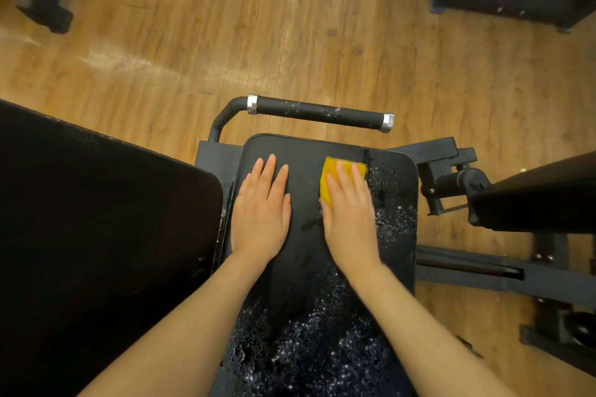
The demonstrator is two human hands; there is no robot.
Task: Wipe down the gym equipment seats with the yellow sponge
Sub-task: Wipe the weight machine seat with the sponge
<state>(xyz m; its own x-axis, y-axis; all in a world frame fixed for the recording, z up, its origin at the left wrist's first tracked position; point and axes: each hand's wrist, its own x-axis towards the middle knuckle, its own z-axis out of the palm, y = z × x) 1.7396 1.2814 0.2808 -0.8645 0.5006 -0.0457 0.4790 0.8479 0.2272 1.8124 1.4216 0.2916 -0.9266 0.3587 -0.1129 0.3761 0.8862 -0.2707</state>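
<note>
Sponge [332,182] under right hand [350,209] | left hand [261,208] flat on seat [306,151] | handle [319,113] beyond

Yellow sponge [332,177], white-speckled black seat [395,203], silver-capped black handle [319,113], brown wood-grain floor [225,26].

Two bare forearms, sleeveless to frame edge; left grip [261,213], right grip [350,213] ungloved (short nails).

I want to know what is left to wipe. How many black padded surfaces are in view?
3. The seat pad under both hands, partly speckled white; a large pad at its left; a third pad at the right edge, cut off by the frame. Others may lie out of view.
</note>
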